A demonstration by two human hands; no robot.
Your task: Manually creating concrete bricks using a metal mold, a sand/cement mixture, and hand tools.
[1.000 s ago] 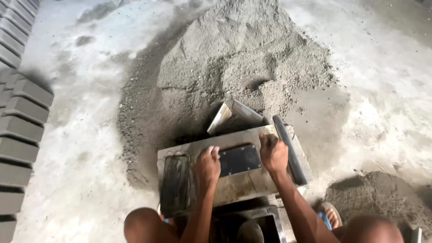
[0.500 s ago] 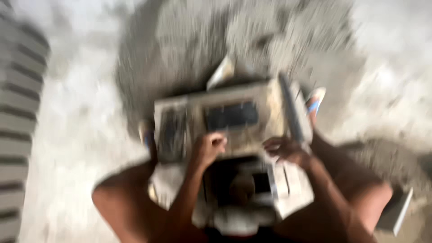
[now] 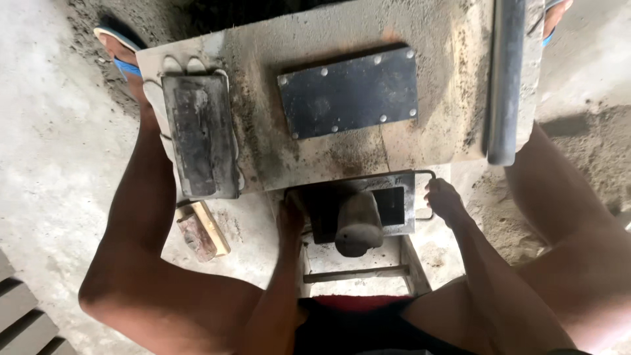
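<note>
I look straight down on a block-making machine with a sandy metal table (image 3: 263,131). A dark bolted plate (image 3: 348,92) sits in its middle and a dark rectangular tray (image 3: 197,135) at its left. Below the table's near edge hangs a dark metal mould box (image 3: 394,207) with a rounded dark lump in front of it. My left hand (image 3: 290,220) grips the box's left side. My right hand (image 3: 444,200) is closed around the thin wire handle (image 3: 428,176) on its right side. My bare legs straddle the machine.
A thick grey lever bar (image 3: 505,79) runs down the table's right side. A small wooden block (image 3: 202,230) lies on the concrete floor by my left leg. My feet in blue sandals (image 3: 115,46) rest at both top corners. Grey moulded blocks (image 3: 26,322) show bottom left.
My view has swung down from the sand heap and closed in on the machine. Both hands have left the tabletop and now hold the mould box below its near edge.
</note>
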